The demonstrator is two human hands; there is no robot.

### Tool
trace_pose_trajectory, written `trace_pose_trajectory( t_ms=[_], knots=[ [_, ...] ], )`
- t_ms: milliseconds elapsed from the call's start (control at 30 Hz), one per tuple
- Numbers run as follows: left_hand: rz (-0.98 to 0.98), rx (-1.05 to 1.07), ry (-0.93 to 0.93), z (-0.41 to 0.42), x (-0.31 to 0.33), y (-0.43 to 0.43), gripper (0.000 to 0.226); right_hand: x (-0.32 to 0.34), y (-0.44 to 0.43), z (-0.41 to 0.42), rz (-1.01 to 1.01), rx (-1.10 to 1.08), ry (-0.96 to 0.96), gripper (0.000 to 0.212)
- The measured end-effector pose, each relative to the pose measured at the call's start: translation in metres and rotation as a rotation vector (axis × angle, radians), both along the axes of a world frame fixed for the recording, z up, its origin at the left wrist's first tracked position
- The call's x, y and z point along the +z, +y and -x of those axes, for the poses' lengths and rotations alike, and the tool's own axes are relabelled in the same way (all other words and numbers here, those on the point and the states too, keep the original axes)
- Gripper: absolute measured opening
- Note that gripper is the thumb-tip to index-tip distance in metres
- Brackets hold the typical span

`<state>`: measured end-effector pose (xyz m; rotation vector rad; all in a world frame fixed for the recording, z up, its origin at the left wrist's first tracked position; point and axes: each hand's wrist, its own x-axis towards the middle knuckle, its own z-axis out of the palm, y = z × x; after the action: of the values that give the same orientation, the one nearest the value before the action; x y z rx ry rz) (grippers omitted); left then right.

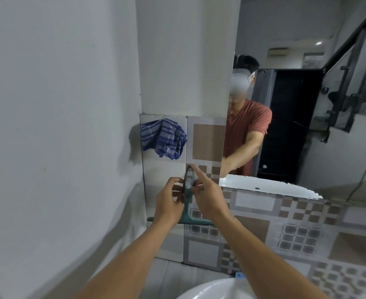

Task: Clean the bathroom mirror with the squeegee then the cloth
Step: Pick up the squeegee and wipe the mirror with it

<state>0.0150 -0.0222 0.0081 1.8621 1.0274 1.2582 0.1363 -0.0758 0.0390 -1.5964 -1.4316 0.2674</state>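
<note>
A green squeegee (pixel 188 190) hangs upright against the tiled wall, handle up and blade (pixel 199 222) down, left of the mirror (pixel 296 130). My left hand (pixel 169 201) pinches the handle from the left. My right hand (pixel 209 196) holds it from the right with the index finger stretched up along the handle's top. A blue checked cloth (pixel 163 137) hangs bunched on the wall above and to the left of the squeegee. The mirror reflects a person in a red shirt and a dark doorway.
A white sink (pixel 212 290) sits below my forearms at the bottom edge. Patterned grey and brown tiles (pixel 285 229) cover the wall under the mirror. A plain white wall (pixel 59 126) closes in on the left.
</note>
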Motion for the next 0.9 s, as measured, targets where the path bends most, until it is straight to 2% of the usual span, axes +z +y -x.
trace_pose_trajectory(
  t_ms=[200,400,533,700,833,900],
  knots=[
    [-0.080,-0.035,-0.018,0.001,0.030,-0.030,0.035,0.027,-0.029,-0.008,-0.076,0.045,0.045,0.076],
    [-0.186,-0.076,-0.034,-0.014,0.062,-0.072,0.039,0.060,-0.062,-0.032,-0.202,0.055,0.262,0.077],
    [-0.259,-0.056,0.043,-0.029,0.073,-0.099,0.038,0.083,-0.096,-0.055,-0.272,0.077,0.380,0.076],
    [-0.455,-0.051,0.188,-0.046,0.097,-0.128,0.028,0.110,-0.145,-0.073,-0.374,0.123,0.543,0.071],
    [-0.595,-0.027,0.221,-0.065,0.122,-0.147,0.023,0.124,-0.167,-0.091,-0.440,0.063,0.564,0.073],
    [-0.659,-0.039,0.256,-0.072,0.140,-0.155,0.023,0.132,-0.178,-0.098,-0.476,-0.003,0.485,0.072]
  ],
)
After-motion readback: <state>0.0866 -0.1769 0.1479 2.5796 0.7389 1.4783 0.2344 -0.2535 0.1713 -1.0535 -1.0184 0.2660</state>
